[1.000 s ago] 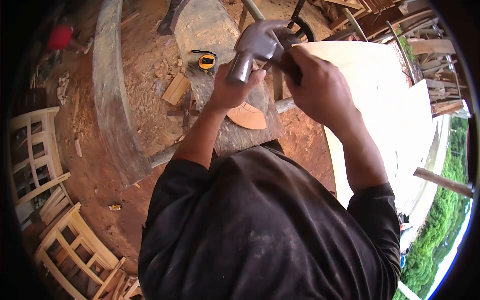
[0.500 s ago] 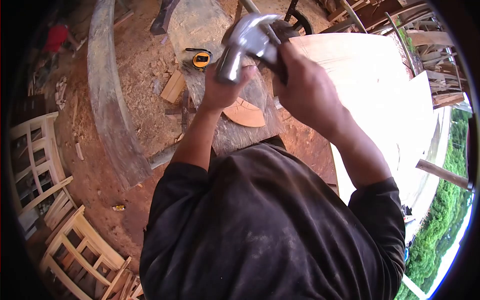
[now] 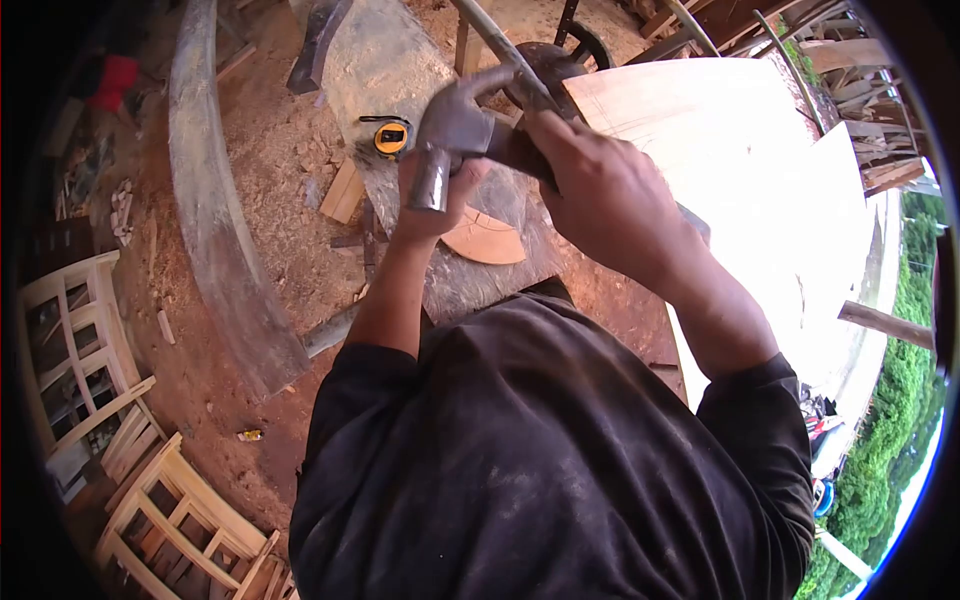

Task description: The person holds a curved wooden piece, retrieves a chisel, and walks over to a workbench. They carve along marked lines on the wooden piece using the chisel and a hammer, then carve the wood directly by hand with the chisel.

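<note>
My right hand point(image 3: 610, 190) is wrapped round the handle of a claw hammer point(image 3: 452, 122), whose metal head hangs over my left hand point(image 3: 440, 200). The left hand's fingers are mostly hidden behind the hammer head; its thumb shows, and what it holds, if anything, cannot be made out. Below the left hand a curved, fan-shaped wood piece point(image 3: 484, 237) lies on the worn board point(image 3: 465, 285). A yellow and black tape measure point(image 3: 391, 138) rests on the board just beyond the left hand.
A large pale wood panel point(image 3: 740, 190) spreads at the right. A long weathered plank point(image 3: 215, 190) and a small wood block point(image 3: 343, 191) lie at the left. Wooden frames point(image 3: 190, 525) stand at the lower left. Someone in red point(image 3: 113, 82) is at the far upper left.
The hammer and both hands have shifted left and slightly down in the view, the hammer head now lower over my left hand. The surroundings have shifted slightly with the camera.
</note>
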Demonstrator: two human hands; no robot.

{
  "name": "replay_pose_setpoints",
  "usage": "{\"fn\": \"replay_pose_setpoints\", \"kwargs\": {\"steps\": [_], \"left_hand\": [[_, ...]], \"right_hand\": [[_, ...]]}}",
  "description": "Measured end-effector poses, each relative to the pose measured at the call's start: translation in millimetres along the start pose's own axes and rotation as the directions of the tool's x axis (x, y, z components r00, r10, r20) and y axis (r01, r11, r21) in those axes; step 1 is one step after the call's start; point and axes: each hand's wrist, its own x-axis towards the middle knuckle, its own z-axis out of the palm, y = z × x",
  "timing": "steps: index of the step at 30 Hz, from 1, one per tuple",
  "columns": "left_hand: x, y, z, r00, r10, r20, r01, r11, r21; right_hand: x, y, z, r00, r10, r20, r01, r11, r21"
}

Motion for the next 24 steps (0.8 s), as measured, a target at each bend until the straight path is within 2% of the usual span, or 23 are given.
{"fn": "replay_pose_setpoints", "kwargs": {"steps": [1,3,4,6,7,9,10,11,13,14,15,16,17,19,21,23,24], "left_hand": [[-4,1,-1,0.996,-0.090,-0.007,0.090,0.995,-0.034],[-9,-3,-2,0.999,-0.048,0.010,0.047,0.998,0.032],[-8,1,-1,0.999,-0.051,0.018,0.050,0.998,0.039],[-4,4,-3,0.998,-0.001,0.056,-0.004,0.997,0.078],[-2,3,-1,0.998,0.006,0.062,-0.011,0.997,0.075],[2,-2,0,0.996,0.082,-0.047,-0.086,0.993,-0.078],[12,0,-10,0.999,0.020,-0.025,-0.021,0.997,-0.067],[14,2,-7,0.981,-0.145,-0.126,0.133,0.987,-0.094],[18,3,-15,0.974,-0.200,-0.108,0.186,0.975,-0.123],[22,0,-19,0.973,-0.199,-0.113,0.185,0.975,-0.124],[23,-1,-21,0.987,-0.148,-0.066,0.130,0.967,-0.217],[23,-3,-22,0.995,-0.093,-0.024,0.081,0.947,-0.311],[22,-3,-23,0.994,-0.104,-0.018,0.093,0.946,-0.311],[21,-3,-23,0.992,-0.121,0.018,0.121,0.948,-0.295],[21,1,-22,0.991,-0.131,0.036,0.135,0.962,-0.238],[21,7,-20,0.986,-0.155,0.066,0.164,0.971,-0.176],[24,15,-17,0.981,-0.152,0.121,0.165,0.981,-0.103]], "right_hand": [[0,-3,-1,1.000,0.004,0.010,-0.004,1.000,0.000],[0,-10,-1,0.990,0.099,-0.097,-0.083,0.984,0.161],[-2,-6,5,0.990,0.103,-0.093,-0.086,0.983,0.163],[-5,8,22,0.995,0.101,0.005,-0.101,0.995,0.011],[-8,12,25,0.995,0.103,-0.003,-0.103,0.995,0.008],[-11,15,29,0.994,0.107,0.001,-0.105,0.974,0.199],[-17,13,32,0.984,0.173,0.029,-0.175,0.953,0.246],[-24,18,45,0.986,0.165,0.039,-0.169,0.955,0.242],[-41,32,83,0.927,0.303,0.220,-0.367,0.855,0.366],[-51,33,98,0.933,0.254,0.254,-0.337,0.865,0.372],[-63,33,110,0.934,0.211,0.289,-0.315,0.868,0.383],[-66,32,119,0.890,0.260,0.375,-0.396,0.848,0.353],[-70,32,130,0.886,0.266,0.381,-0.406,0.842,0.356],[-76,31,147,0.946,0.256,0.200,-0.312,0.886,0.344],[-77,35,152,0.948,0.218,0.233,-0.292,0.887,0.358],[-77,35,158,0.909,0.236,0.343,-0.352,0.876,0.330],[-78,32,159,0.906,0.244,0.346,-0.363,0.869,0.337]]}}
